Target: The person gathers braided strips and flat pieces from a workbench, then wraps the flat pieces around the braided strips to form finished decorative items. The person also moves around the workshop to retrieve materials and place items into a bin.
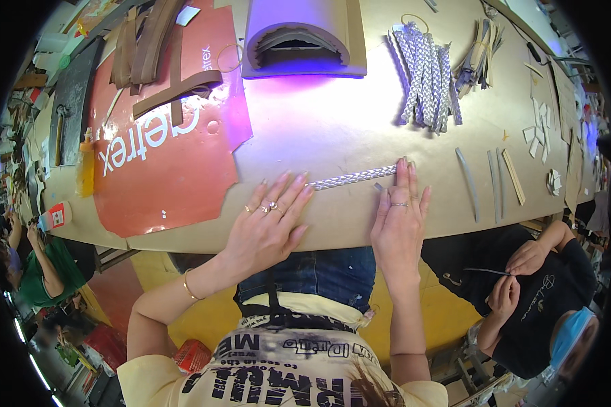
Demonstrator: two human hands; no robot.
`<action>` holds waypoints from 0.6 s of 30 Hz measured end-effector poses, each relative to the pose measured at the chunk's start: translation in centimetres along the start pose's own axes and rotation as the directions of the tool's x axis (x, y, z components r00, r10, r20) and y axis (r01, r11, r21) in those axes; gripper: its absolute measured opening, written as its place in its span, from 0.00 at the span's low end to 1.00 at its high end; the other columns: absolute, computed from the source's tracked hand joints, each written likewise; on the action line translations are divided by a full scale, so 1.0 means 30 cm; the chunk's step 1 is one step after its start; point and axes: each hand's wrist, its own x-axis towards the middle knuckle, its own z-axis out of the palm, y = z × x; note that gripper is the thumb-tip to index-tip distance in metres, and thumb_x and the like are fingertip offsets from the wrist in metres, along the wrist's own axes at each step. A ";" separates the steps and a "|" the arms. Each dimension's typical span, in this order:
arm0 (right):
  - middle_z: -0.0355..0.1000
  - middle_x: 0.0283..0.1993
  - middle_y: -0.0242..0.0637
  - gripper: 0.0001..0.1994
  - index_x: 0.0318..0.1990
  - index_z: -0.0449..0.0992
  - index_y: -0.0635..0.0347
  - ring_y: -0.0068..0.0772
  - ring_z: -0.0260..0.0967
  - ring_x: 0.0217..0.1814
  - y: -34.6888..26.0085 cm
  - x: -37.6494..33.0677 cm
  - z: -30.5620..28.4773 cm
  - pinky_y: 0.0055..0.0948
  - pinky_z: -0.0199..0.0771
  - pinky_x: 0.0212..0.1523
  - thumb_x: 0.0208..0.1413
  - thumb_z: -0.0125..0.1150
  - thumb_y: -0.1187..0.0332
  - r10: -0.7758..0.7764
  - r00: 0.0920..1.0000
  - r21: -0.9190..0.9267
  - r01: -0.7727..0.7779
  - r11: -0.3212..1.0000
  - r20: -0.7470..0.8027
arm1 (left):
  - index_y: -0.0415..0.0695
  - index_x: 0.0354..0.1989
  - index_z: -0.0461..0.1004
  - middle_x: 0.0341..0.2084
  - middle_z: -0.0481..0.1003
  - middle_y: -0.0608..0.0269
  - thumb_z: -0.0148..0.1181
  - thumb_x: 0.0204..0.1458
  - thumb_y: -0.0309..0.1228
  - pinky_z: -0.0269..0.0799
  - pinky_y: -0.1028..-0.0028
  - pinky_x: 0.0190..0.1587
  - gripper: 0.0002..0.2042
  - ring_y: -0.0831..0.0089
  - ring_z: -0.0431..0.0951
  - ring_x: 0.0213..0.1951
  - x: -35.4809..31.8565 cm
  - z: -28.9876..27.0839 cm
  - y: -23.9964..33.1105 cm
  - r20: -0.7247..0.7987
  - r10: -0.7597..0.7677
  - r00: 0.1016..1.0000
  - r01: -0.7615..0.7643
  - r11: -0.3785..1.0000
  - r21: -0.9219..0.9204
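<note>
lying flat: the braided strip point(353, 178), silvery and pale, on the tan tabletop point(319, 129), between the two hands and a little beyond the table's near edge
strip axis: long way running left to right, nearly straight, the right end slightly farther from the body than the left
left hand point(261, 224): palm down, fingers a little spread, thumb standing off; the index fingertip meets the strip's left end, so the strip runs off to the right of it
right hand point(398, 220): two fingers stretched forward close together, tips at the strip's right end, so the strip lies to their left; thumb bent, on the strip's near side
nearer hand: neither, as each meets its own end; the middle span is uncovered
hold: no pinch shows around the strip; the fingers seem to rest on it from above, how firmly i cannot tell
small grey piece point(379, 187): by the right thumb, just on the near side of the strip; whether it is gripped i cannot tell
braided bundle point(424, 78): beyond the right hand, well apart, its lengths pointing mostly away from the body
red sheet point(170, 186): left of the left hand, near but apart
</note>
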 end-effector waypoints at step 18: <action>0.69 0.29 0.42 0.05 0.34 0.75 0.65 0.42 0.66 0.24 -0.108 0.012 -0.129 0.35 0.66 0.28 0.58 0.57 0.72 -0.033 0.947 0.370 -0.094 0.924 0.321 | 0.55 0.66 0.59 0.69 0.52 0.57 0.57 0.51 0.51 0.42 0.50 0.68 0.34 0.59 0.49 0.70 0.009 0.047 0.054 0.005 0.073 0.997 -0.073 0.995 -0.074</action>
